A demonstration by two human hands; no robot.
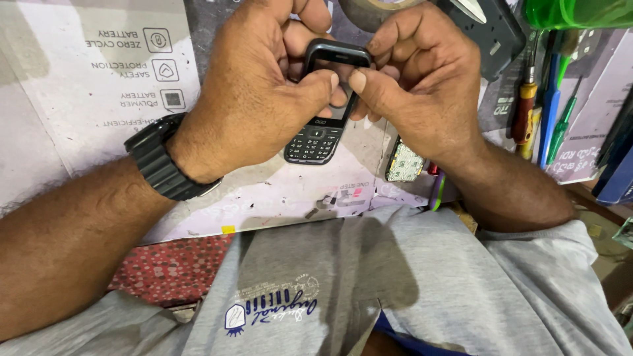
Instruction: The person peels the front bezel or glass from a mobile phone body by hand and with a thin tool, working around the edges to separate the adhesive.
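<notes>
Keypad phone (321,125): a dark handset held above the work surface at the 12 o'clock part of the view, gripped by both hands. Its screen end is largely hidden behind the thumbs; only the rounded top frame and the keypad at its 6 o'clock end show clearly. Whether the screen glass is fitted cannot be determined.

Left hand (254,92): palm down, wrist entering from 8 o'clock, a black wristwatch (161,161) on the wrist. The thumb presses on the screen area; the remaining fingers curl around the phone's left edge, clamped on the handset.

Right hand (422,86): forearm entering from 4 o'clock, thumb tip just beside the left thumb on the screen area, fingers folded over the phone's top right corner, also clamped on it.

A small circuit board (403,161) lies on the grey printed mat (79,79) at 5 o'clock of the phone, partly covered by the right wrist. Screwdrivers (527,112) with coloured handles stand at 3 o'clock, tips cut off or hidden. A green object at the 1 o'clock edge is cropped and unidentifiable
</notes>
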